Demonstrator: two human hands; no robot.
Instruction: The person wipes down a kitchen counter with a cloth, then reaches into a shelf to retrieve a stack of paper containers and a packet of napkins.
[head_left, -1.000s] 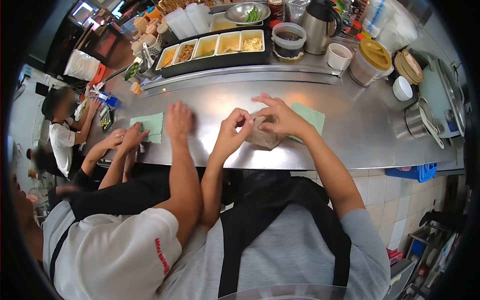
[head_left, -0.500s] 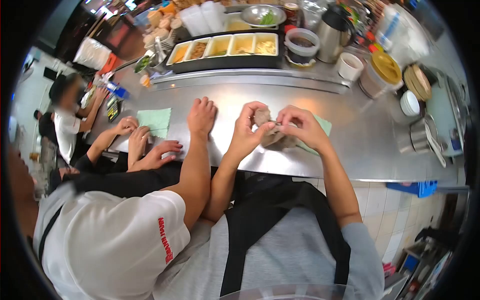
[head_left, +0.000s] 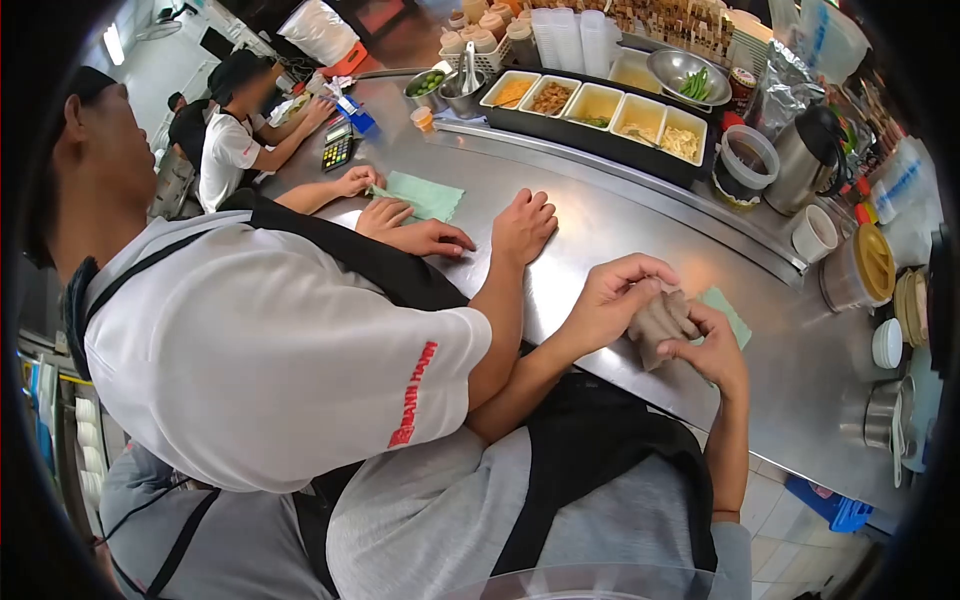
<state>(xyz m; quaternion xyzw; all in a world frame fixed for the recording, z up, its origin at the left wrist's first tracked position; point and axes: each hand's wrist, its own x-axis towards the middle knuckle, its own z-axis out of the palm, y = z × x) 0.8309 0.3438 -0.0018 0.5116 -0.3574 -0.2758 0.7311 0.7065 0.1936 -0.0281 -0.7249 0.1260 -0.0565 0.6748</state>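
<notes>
A crumpled greyish-brown cloth (head_left: 660,325) is bunched between my two hands above the steel counter. My left hand (head_left: 612,302) pinches its upper left side with thumb and fingers. On the cloth's right side, my right hand (head_left: 718,350) grips with the thumb in front and the fingers curled behind. Partly hidden behind my right hand, a pale green cloth (head_left: 733,316) lies on the counter.
A co-worker in a white shirt (head_left: 270,350) stands close on my left, one forearm (head_left: 505,280) resting near my left arm. Another green cloth (head_left: 425,195) lies by other people's hands. Food trays (head_left: 595,108), a thermos (head_left: 808,155) and a yellow-lidded tub (head_left: 862,265) line the back and right.
My view has swung left, so the counter appears shifted right and tilted. My hands have changed their hold on the brown cloth, which now looks more gathered between them.
</notes>
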